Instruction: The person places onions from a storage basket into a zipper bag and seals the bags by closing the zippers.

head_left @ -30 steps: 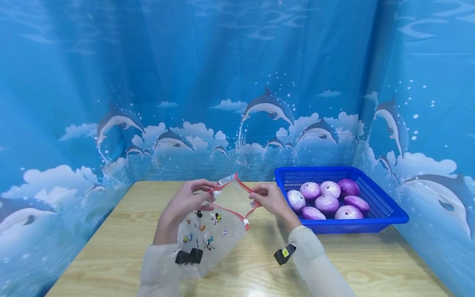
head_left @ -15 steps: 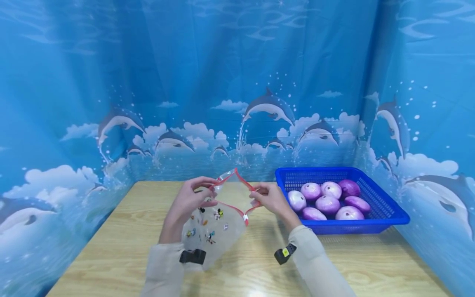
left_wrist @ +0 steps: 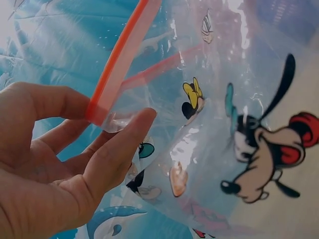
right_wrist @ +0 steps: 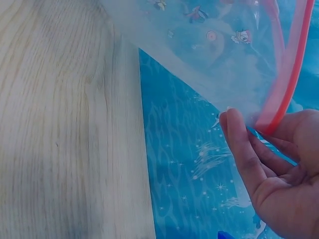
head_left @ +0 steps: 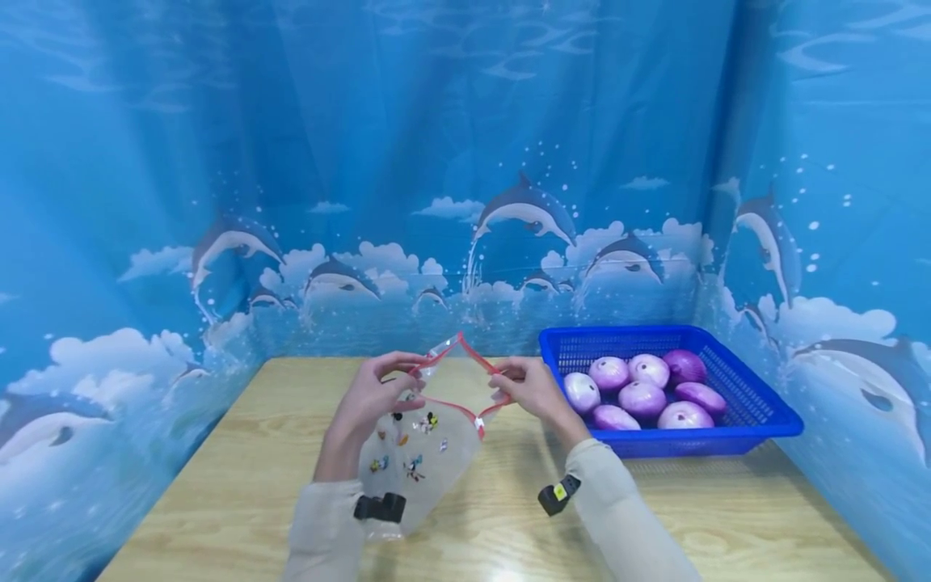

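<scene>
A clear zip bag (head_left: 440, 461) printed with cartoon characters hangs between both hands above the table, its red-edged mouth spread into a diamond. The left hand (head_left: 378, 390) pinches the rim on the left side; in the left wrist view its thumb and index finger (left_wrist: 65, 99) meet the red strip. On the opposite side the right hand (head_left: 529, 390) grips the rim, and the right wrist view shows its fingers (right_wrist: 244, 149) at the red edge. A white slider (head_left: 479, 423) sits at the near corner of the mouth. Nothing shows inside the bag apart from the prints.
A blue plastic basket (head_left: 764, 420) stands on the right of the wooden table (head_left: 240, 453), holding several purple onions (head_left: 642, 399). Behind the table hangs a blue curtain (head_left: 407, 162) with dolphins. Black wrist cameras (head_left: 558, 495) sit on both sleeves.
The left hand and the bag have shifted slightly to the right, and the bag's lower part has swung a little. The right hand stays nearly still. The basket and onions are unmoved.
</scene>
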`<action>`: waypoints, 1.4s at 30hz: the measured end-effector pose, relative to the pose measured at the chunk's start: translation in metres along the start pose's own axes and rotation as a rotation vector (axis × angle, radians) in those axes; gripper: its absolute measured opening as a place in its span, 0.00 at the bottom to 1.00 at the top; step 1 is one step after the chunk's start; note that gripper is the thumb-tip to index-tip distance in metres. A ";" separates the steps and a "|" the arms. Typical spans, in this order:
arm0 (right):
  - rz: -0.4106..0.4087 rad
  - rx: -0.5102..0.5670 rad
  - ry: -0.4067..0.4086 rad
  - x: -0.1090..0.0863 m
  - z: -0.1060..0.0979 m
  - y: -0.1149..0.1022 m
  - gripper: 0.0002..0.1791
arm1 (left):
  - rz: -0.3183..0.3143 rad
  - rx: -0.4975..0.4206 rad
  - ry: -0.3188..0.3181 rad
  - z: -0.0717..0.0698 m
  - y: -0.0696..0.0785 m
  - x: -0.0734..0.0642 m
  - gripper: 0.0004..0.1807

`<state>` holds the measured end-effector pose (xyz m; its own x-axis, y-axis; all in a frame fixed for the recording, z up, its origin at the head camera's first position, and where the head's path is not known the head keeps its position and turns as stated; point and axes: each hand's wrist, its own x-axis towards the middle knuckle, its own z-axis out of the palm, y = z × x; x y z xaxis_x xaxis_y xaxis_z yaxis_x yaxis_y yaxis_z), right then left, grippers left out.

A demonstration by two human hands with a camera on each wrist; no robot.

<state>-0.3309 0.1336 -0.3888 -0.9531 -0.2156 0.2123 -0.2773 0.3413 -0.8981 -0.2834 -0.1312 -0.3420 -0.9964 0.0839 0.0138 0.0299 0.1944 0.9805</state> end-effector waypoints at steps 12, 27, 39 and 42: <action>0.040 -0.079 -0.064 0.000 -0.018 -0.015 0.15 | 0.009 -0.005 -0.005 -0.005 -0.001 0.004 0.16; 0.113 -0.366 -0.194 0.013 -0.083 -0.040 0.16 | -0.009 0.008 0.014 -0.004 -0.002 0.005 0.17; 0.180 -0.549 -0.283 0.024 -0.120 -0.035 0.20 | -0.001 -0.013 0.006 -0.006 0.002 0.002 0.18; 0.206 -0.563 -0.312 0.027 -0.126 -0.033 0.21 | -0.006 -0.010 0.013 -0.006 0.004 0.001 0.18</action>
<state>-0.3623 0.2314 -0.3047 -0.9371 -0.3201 -0.1391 -0.1947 0.8103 -0.5527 -0.2845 -0.1365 -0.3366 -0.9975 0.0699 0.0100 0.0228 0.1855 0.9824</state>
